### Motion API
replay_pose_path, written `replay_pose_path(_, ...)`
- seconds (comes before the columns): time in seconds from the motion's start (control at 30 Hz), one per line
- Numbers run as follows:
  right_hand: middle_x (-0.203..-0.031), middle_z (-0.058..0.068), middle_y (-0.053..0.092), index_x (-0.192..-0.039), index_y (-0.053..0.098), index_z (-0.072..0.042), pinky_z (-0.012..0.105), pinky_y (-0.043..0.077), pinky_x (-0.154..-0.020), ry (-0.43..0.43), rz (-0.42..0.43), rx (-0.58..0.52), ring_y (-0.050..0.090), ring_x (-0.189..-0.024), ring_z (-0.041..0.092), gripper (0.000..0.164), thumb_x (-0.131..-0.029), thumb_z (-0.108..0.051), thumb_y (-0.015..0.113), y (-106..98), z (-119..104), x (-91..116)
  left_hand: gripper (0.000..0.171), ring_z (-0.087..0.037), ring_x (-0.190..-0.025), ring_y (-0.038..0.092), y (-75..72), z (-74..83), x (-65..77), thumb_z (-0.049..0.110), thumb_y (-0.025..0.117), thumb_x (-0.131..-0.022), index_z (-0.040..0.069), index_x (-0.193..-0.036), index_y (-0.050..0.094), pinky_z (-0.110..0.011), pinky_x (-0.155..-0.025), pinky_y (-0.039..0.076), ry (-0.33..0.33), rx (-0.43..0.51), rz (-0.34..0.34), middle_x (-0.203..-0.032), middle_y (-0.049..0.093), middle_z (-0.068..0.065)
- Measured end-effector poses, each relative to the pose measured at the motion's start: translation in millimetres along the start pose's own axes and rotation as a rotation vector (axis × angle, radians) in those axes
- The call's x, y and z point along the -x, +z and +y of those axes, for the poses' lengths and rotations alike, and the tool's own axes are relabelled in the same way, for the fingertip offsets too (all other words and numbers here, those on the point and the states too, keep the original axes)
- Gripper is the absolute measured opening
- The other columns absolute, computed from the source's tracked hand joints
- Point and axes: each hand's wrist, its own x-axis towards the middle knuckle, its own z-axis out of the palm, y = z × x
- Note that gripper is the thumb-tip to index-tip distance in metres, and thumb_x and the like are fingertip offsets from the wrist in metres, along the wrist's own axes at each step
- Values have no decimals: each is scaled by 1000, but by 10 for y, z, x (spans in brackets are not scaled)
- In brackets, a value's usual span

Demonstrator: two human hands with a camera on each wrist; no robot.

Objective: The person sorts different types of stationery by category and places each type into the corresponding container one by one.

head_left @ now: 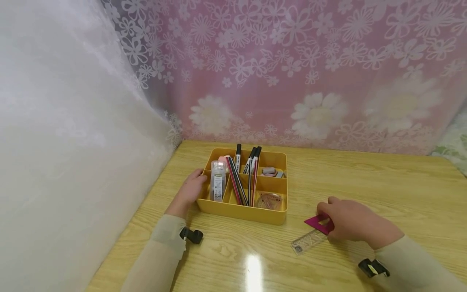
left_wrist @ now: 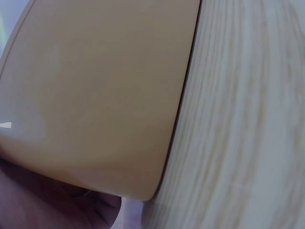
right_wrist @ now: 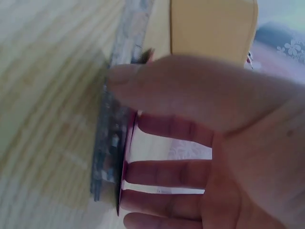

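Observation:
A yellow compartment box stands on the table, and my left hand grips its left side, thumb at the rim. In the left wrist view the fingers bend around the box's end wall. To the right of the box, my right hand pinches a magenta set square together with a clear ruler. The right wrist view has the thumb on the ruler's side and the fingers behind the set square, low over the wood.
Inside the box are a clear plastic case, black-capped markers, dark and red pencils, erasers and clear geometry pieces. A flowered curtain hangs behind the table; a white wall-like sheet rises at left.

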Motion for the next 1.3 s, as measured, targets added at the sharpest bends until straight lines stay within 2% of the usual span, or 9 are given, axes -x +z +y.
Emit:
replay_pose_path(0.13, -84, -9, 50, -102, 68, -25, 32, 41, -60, -26, -10, -32, 43, -66, 11, 29, -75, -23, 78, -48, 33, -33, 51, -37, -141, 38, -4, -5, -6, 30, 37, -106, 9, -151, 44, -56, -115, 27, -3, -1, 6, -153, 44, -16)
replay_pose_path(0.27, -88, -13, 57, -102, 73, -24, 34, 46, -63, -74, 13, -72, 51, -70, 6, 11, -92, -20, 69, -61, 109, -87, 50, -36, -140, 38, -17, -11, 0, 30, 37, -106, 8, -151, 44, -56, -115, 28, -2, 6, 6, -152, 44, -16)
replay_pose_path(0.33, -91, -14, 61, -102, 74, -24, 37, 50, -67, -92, 38, -69, 56, -75, 5, 11, -98, -19, 66, -52, 151, -98, 50, -36, -140, 38, -23, -9, 5, 29, 37, -106, 8, -151, 44, -56, -115, 28, -1, 8, 4, -152, 44, -16)
replay_pose_path(0.53, -98, -12, 67, -103, 75, -25, 44, 55, -74, -81, 90, -49, 65, -86, 13, 10, -97, -20, 68, -67, 228, -90, 50, -36, -141, 37, -35, 1, -11, 31, 37, -106, 9, -151, 44, -56, -116, 27, 3, 14, 8, -152, 44, -15)
replay_pose_path(0.67, -92, -15, 65, -99, 74, -27, 39, 52, -67, -59, 179, -16, 59, -77, 7, 10, -97, -19, 68, -139, 213, -78, 50, -36, -141, 37, -42, 1, -1, 31, 37, -106, 10, -151, 44, -56, -116, 27, -12, 14, 6, -152, 44, -15)
replay_pose_path(0.83, -87, -12, 65, -99, 74, -22, 35, 48, -60, -40, 329, -25, 53, -66, 4, 8, -95, -17, 69, -335, 121, -57, 50, -37, -141, 36, -43, -19, 4, 31, 36, -107, 8, -151, 43, -56, -116, 27, -4, 13, 5, -153, 44, -16)
replay_pose_path(1.03, -92, -7, 69, -106, 73, -15, 35, 49, -60, -5, 392, -122, 60, -72, 9, 11, -98, -19, 66, -552, -54, -46, 49, -37, -140, 38, -27, -41, -2, 29, 37, -107, 8, -151, 44, -56, -115, 29, 1, 24, 2, -152, 44, -17)
replay_pose_path(1.2, -92, -4, 69, -107, 72, -16, 32, 41, -54, 9, 434, -250, 52, -63, 14, 12, -101, -22, 64, -683, -195, -56, 49, -36, -140, 38, -11, -28, -4, 30, 36, -107, 9, -151, 44, -56, -115, 28, -5, 16, 3, -152, 44, -16)
replay_pose_path(1.3, -93, -3, 70, -108, 71, -17, 31, 41, -52, -9, 488, -293, 51, -63, 16, 12, -102, -23, 63, -730, -276, -62, 49, -36, -140, 39, 2, -19, -7, 31, 37, -107, 8, -151, 44, -55, -115, 29, 0, 7, 5, -152, 45, -15)
